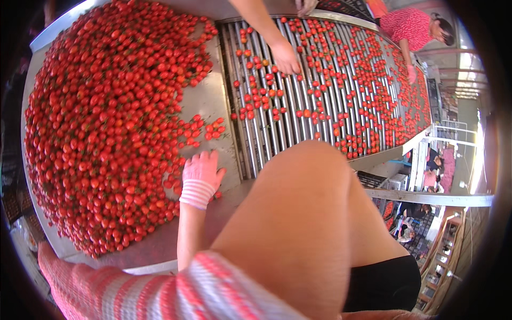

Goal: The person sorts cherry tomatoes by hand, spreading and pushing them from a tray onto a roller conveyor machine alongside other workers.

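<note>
My left hand (201, 172), in a pink knitted glove with a striped cuff, rests palm down on the metal table (206, 92). Its fingers and thumb are spread at the edge of a large heap of cherry tomatoes (112, 120), apparently holding none. A few loose tomatoes (196, 128) lie just beyond the fingertips. Very close to the camera, my right hand (96, 284) in a matching glove crosses the lower left. Its arm is bent, with the elbow high in the middle of the view. Whether those fingers hold anything is hidden.
A roller conveyor (288, 104) carrying scattered tomatoes adjoins the table on the right. A co-worker's hand (286, 58) reaches over its rollers from the top. Another person (408, 30) works at the far end. A white rail (432, 197) and several people lie beyond.
</note>
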A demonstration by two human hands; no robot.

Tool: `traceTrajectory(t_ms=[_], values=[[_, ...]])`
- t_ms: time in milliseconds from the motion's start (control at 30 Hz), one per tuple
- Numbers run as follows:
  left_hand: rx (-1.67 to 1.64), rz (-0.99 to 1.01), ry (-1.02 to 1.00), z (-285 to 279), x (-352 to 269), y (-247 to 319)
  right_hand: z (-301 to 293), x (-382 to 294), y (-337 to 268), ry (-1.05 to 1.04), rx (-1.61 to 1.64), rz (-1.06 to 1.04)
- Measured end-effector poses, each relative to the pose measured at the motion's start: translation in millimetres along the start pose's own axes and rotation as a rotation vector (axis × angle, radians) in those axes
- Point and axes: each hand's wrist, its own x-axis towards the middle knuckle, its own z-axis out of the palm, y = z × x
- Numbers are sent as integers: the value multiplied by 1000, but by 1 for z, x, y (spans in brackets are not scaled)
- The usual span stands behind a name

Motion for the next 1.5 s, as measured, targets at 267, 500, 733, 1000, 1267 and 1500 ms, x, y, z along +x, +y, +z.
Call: traceTrajectory(t_ms=[267,500,733,1000,1267,1500], values=[[37,30,-11,6,13,-14,-8,-11,30,17,21,16],[11,28,81,-1,7,-11,115,17,202,675,193,334],[-15,-6,-17,-22,16,-1,198,-8,324,398,-249,1133],[-12,-21,7,-26,21,-2,178,-28,393,367,-179,1202],[-30,-41,-48,-30,22,-5,265,-159,392,302,-213,1353],[-3,20,28,-24,17,6,345,-210,218,174,-184,1168]])
